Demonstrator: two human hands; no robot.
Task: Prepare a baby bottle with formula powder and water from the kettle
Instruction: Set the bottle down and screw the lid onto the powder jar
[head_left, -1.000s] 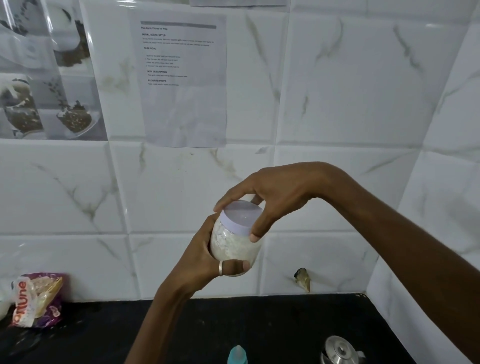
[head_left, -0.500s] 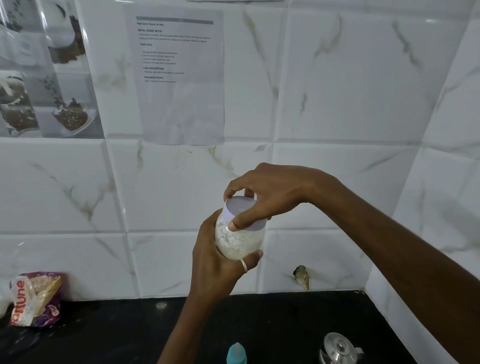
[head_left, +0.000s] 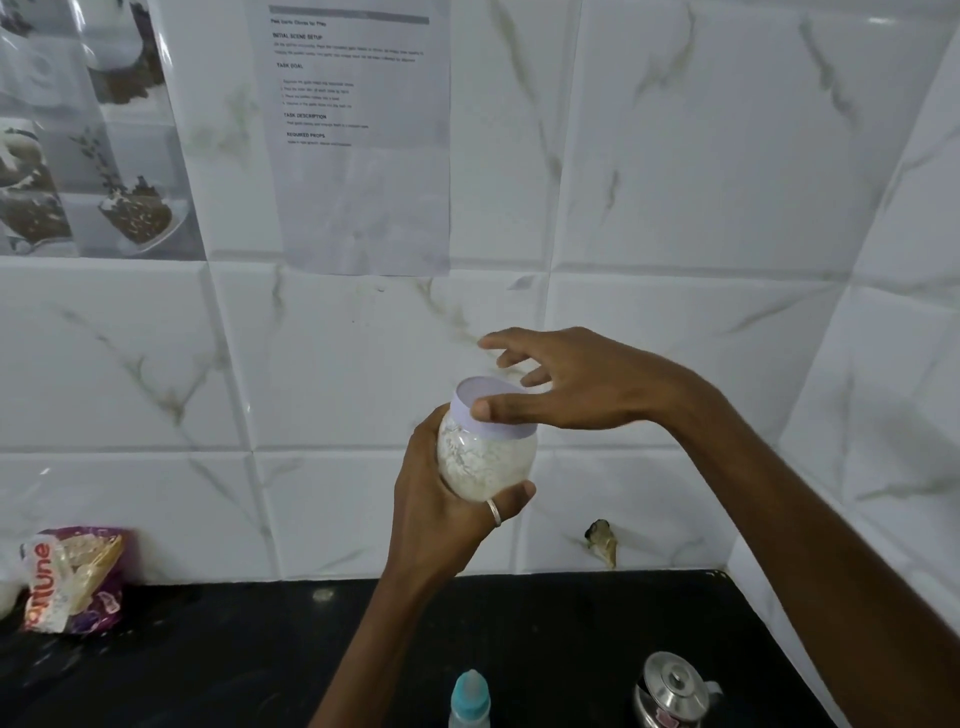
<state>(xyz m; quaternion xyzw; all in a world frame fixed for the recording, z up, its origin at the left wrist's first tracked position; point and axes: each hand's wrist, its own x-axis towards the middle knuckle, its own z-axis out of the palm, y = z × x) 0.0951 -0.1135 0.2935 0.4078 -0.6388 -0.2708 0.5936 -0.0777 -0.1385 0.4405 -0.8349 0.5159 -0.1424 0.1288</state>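
Observation:
My left hand (head_left: 441, 525) grips a small clear jar (head_left: 480, 467) of white formula powder, held up in front of the tiled wall. A pale lavender lid (head_left: 480, 393) sits on the jar. My right hand (head_left: 582, 384) hovers at the lid with its fingers spread and straight, and only the thumb tip touches the lid's side. The baby bottle (head_left: 470, 699), with a blue teat cap, stands at the bottom edge on the black counter (head_left: 260, 649). The steel kettle (head_left: 672, 686) stands to the bottle's right, with only its lid and top showing.
A purple snack packet (head_left: 72, 577) leans against the wall at the far left of the counter. A printed instruction sheet (head_left: 358, 140) and a photo poster (head_left: 88, 130) hang on the tiles. The side wall closes in at the right.
My right hand has let go of the lid: its fingers, curled round it before, are now spread out. The jar has stayed in my left hand, tilted slightly.

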